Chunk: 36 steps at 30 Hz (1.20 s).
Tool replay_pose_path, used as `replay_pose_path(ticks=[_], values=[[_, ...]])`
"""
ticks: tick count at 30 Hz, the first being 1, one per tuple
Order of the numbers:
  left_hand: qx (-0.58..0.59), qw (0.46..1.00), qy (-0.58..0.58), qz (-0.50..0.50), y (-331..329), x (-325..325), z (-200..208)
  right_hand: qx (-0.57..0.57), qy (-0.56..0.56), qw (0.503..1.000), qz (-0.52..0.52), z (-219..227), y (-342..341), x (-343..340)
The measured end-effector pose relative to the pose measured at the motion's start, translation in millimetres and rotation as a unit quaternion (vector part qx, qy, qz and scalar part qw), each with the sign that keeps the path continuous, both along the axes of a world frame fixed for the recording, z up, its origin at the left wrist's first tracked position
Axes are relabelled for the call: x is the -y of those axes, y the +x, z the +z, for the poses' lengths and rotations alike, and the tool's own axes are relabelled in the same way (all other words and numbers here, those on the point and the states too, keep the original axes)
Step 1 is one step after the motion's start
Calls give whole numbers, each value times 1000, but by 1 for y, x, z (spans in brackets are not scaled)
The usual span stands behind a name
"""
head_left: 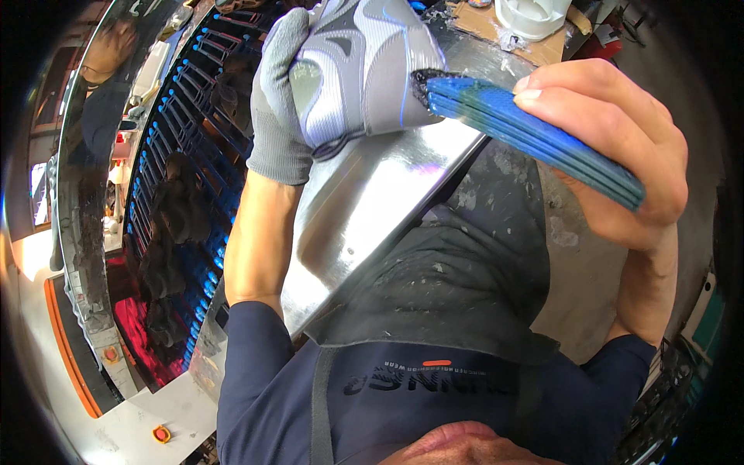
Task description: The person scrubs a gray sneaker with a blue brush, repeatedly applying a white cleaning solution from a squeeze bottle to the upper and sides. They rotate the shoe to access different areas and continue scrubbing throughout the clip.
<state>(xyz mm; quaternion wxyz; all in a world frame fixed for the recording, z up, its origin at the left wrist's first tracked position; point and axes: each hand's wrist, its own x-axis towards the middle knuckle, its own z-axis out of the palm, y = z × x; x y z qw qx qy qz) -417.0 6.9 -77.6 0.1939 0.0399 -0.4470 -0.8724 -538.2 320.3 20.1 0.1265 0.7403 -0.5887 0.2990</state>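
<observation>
A grey and pale lilac sports shoe is held up at the top middle, tilted, by my left hand. That hand wears a grey knit glove, its fingers closed on the shoe's side and partly hidden behind it. My bare right hand grips a brush with a blue, ridged handle, thumb and fingers pressed round it. The brush's dark bristles meet the right-hand edge of the shoe. Below the shoe lies a shiny metal work surface.
Left of me runs a dark conveyor rack with many blue-tipped bars. Beyond it shows another person's hand. A white tub stands on cardboard at the far side. A red and yellow button sits on a white panel, lower left.
</observation>
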Motion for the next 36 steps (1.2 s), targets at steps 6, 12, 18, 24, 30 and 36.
replay_pose_path(ticks=[6,12,18,24,30,36], values=[[-25,990,69,-124,-2,-13,21,-129,-8,992,-2,6,2,-5],[-30,990,63,-120,6,-15,20,-223,4,975,-7,13,9,-8],[-68,974,106,-189,6,-14,20,-282,-36,958,-25,7,14,-10],[-75,492,-842,209,13,-28,35,-283,-97,954,-30,-14,6,-10],[-97,551,-801,213,16,-8,19,-276,-118,953,-51,-28,5,-9],[-116,572,-775,242,24,-1,12,-272,-129,953,-42,-42,1,-1]])
